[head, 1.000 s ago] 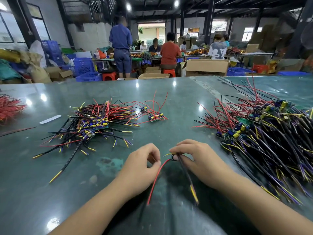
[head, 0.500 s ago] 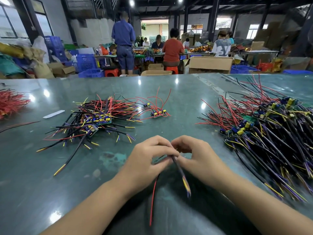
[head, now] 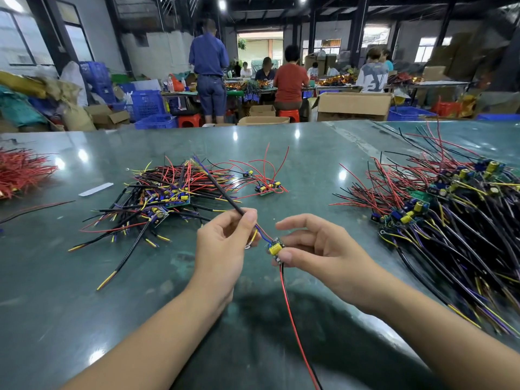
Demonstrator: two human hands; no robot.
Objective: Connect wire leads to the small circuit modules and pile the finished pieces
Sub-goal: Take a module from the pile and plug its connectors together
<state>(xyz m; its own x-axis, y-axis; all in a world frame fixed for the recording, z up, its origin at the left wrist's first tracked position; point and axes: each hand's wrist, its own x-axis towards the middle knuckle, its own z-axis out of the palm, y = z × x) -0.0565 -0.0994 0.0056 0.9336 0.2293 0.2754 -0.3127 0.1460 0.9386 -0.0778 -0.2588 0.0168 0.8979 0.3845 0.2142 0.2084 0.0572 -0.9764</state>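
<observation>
Both hands have drawn apart since half a second ago, and the black cable that hung toward the person now angles up and away. Left hand (head: 225,243) pinches that black cable (head: 222,190) between thumb and forefinger. Right hand (head: 318,249) pinches the small circuit board (head: 275,248) at its near end; the board sits between the 2 hands, above the green table (head: 84,305). Red and black wires (head: 289,311) trail from the board toward the person. Left of the board lies 1 wired pile (head: 166,198), right of it a bigger heap (head: 455,220).

Factory workshop: wire heaps (head: 174,190), seated workers (head: 289,80), cartons (head: 353,106).
</observation>
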